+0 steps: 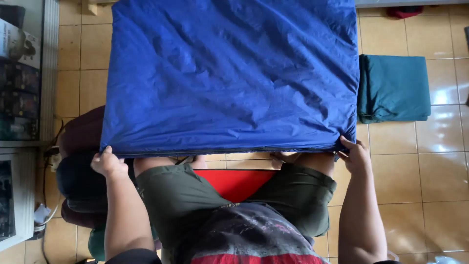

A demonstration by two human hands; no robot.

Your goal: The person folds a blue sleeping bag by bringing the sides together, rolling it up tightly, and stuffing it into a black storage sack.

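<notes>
I hold the blue cover (234, 73) spread over the tiled floor (439, 171); my left hand (108, 164) and right hand (355, 155) have fingers clamped on its near corners, beside a folded green cloth (393, 88)

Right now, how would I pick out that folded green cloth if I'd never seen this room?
Start at the big blue covered pad that the left hand and right hand grip by its near corners. Look just past its right edge, on the tan tiled floor. There lies the folded cloth, a flat, smooth, dark teal rectangle, unlike the wrinkled shiny blue cover.
</notes>
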